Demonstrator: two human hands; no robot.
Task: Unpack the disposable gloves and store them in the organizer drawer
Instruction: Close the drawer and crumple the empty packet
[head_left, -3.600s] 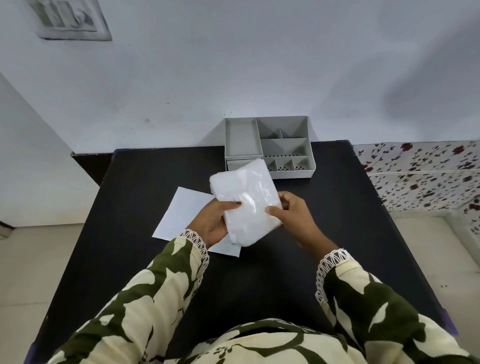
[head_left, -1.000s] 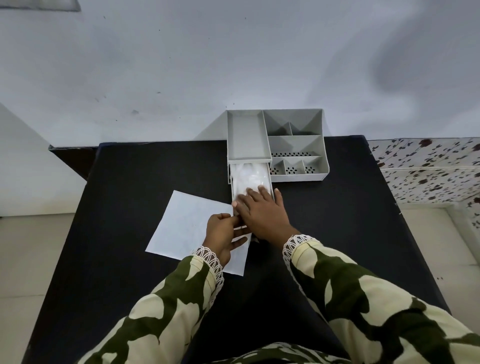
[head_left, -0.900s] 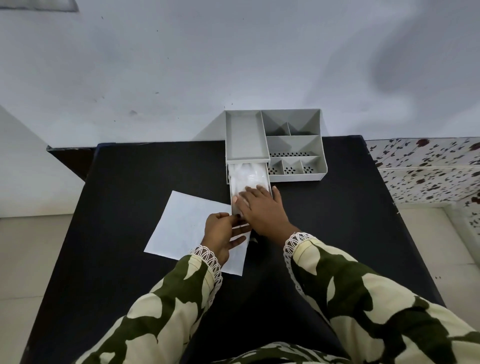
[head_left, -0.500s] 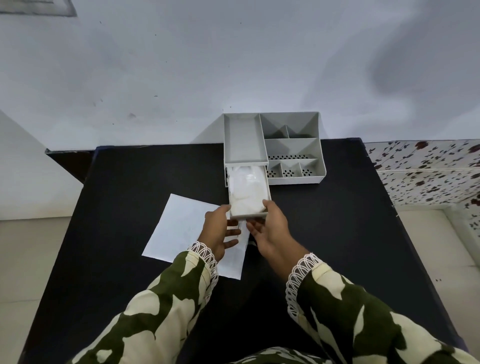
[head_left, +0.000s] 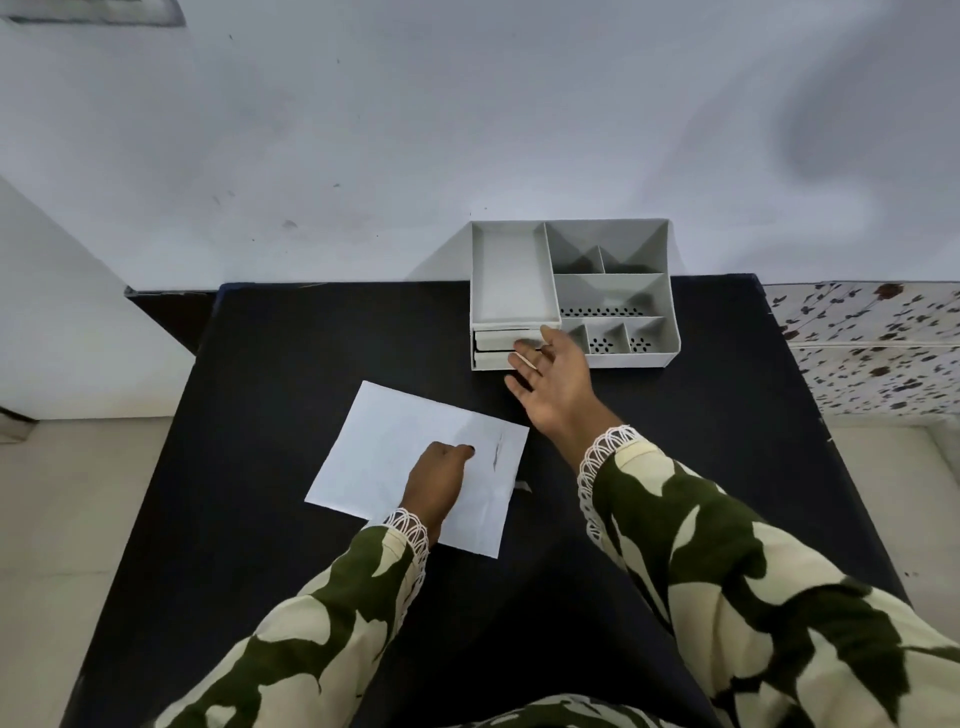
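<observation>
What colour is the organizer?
Light grey organizer, seen in the head view.

A black bench (head_left: 291, 519) is standing against a pale wall and carrying two things. A grey organizer (head_left: 613, 291) is sitting at its far edge, right of the middle, with both front drawers pushed in. A white sheet of paper (head_left: 395, 447) is lying flat nearer the middle, apart from the organizer.
</observation>
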